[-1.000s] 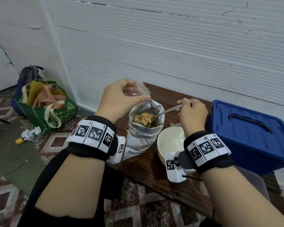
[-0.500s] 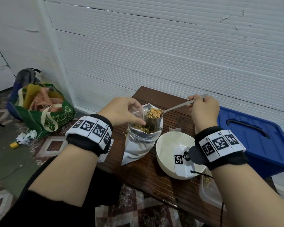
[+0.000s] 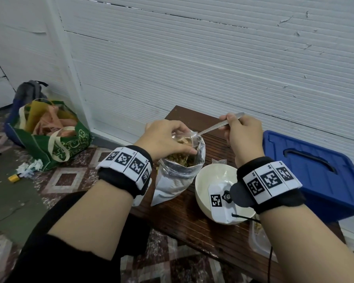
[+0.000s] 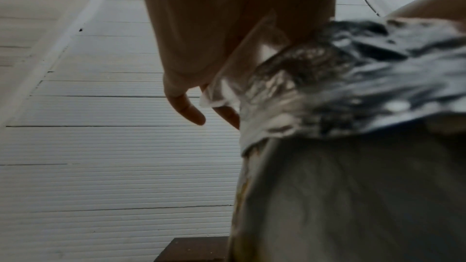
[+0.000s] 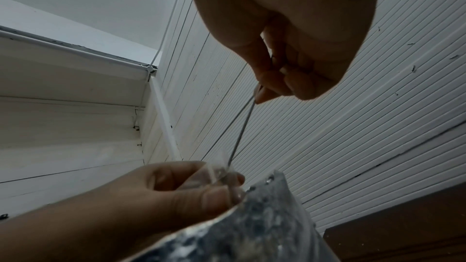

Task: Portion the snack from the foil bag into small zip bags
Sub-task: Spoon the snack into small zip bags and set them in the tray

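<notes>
Two hands work over the foil bag (image 3: 178, 176) on the wooden bench (image 3: 192, 225). From the head view, the left hand (image 3: 164, 139) pinches a small zip bag (image 3: 187, 138) open above it. The right hand (image 3: 243, 135) pinches a spoon (image 3: 215, 127), bowl end inside. From the left wrist, fingers (image 4: 186, 107) curl beside the clear plastic. From the right wrist, the handle (image 5: 242, 125) slants down. Tip slowly and keep the mouth wide, so spills should drop back in.

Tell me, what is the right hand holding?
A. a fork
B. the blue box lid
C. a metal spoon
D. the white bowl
C: the right hand pinches the handle of a metal spoon, whose far end dips into the small zip bag that the left hand holds open over the foil bag; the white bowl and blue box sit untouched.
</notes>
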{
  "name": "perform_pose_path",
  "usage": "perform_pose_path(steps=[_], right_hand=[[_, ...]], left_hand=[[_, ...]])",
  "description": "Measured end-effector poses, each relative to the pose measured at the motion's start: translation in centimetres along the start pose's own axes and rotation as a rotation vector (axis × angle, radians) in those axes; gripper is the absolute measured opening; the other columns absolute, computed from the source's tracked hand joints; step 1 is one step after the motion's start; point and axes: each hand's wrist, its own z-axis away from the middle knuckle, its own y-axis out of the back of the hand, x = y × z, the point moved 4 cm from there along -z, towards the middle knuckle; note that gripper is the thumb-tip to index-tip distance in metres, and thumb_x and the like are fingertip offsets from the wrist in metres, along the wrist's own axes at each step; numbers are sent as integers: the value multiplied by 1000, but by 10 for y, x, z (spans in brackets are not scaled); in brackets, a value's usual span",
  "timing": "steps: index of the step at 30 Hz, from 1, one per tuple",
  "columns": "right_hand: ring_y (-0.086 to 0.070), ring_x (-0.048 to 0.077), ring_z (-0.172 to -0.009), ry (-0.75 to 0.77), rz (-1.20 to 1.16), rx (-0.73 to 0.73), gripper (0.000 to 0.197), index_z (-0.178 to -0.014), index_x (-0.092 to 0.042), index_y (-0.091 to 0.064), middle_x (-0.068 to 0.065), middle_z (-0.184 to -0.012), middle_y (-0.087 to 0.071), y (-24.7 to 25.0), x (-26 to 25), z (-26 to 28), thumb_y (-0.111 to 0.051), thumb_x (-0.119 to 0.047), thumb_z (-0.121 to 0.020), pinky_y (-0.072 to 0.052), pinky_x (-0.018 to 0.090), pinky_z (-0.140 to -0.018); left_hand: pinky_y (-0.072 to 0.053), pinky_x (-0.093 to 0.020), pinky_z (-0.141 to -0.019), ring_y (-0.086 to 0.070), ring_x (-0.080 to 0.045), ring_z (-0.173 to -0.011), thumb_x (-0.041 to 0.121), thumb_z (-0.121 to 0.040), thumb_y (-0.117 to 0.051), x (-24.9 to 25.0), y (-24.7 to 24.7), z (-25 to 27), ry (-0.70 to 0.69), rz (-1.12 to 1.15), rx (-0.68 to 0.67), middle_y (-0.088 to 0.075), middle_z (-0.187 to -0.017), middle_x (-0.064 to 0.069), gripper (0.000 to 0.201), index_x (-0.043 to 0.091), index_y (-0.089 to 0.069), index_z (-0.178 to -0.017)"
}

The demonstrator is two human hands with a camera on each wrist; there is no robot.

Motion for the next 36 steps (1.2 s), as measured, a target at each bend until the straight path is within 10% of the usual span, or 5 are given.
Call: perform_pose_path(steps=[7, 17, 24, 30, 36], right_hand=[[-48, 6, -58, 246, -131, -99, 24, -86, -23, -68, -1, -70, -59, 3, -16, 11, -49, -21, -99, -38, 22, -58], [-49, 10, -66, 374, -131, 183, 25, -77, -31, -60, -10, -76, -60, 29, -24, 11, -45, -26, -97, -39, 33, -66], [-52, -5, -72, 429, 111, 81, 22, -84, -22, -63, -13, -77, -59, 11, -14, 24, -46, -20, -99, -39, 18, -69], [-56, 23, -82, 788, 465, -217, 28, -94, -8, -69, 7, -86, -64, -27, 0, 45, -45, -23, -94, -35, 22, -75], [-52, 27, -69, 895, 565, -276, 29, -85, -5, -68, 8, -73, -60, -41, 7, 53, -43, -19, -90, -36, 29, -66]], left_hand=[[-46, -6, -73, -59, 2, -86, 44, -66, -81, 7, 0, 4, -39, 178, 61, -64, -88, 19, 32, 36, -61, -89], [-42, -7, -61, -58, 4, -82, 38, -77, -75, -8, 17, 9, -2, 263, 140, -62, -87, 16, 23, 33, -57, -90], [-51, -27, -78, -62, -10, -91, 47, -72, -76, -13, 16, 8, 35, 279, 150, -66, -91, 11, 25, 35, -59, -86], [-45, -14, -60, -65, -6, -82, 46, -74, -75, -10, 15, 8, 33, 280, 148, -68, -90, 7, 25, 33, -59, -88], [-53, -28, -80, -64, -10, -94, 52, -69, -77, -15, 14, 5, 41, 277, 169, -69, -96, 5, 31, 33, -62, -89]])
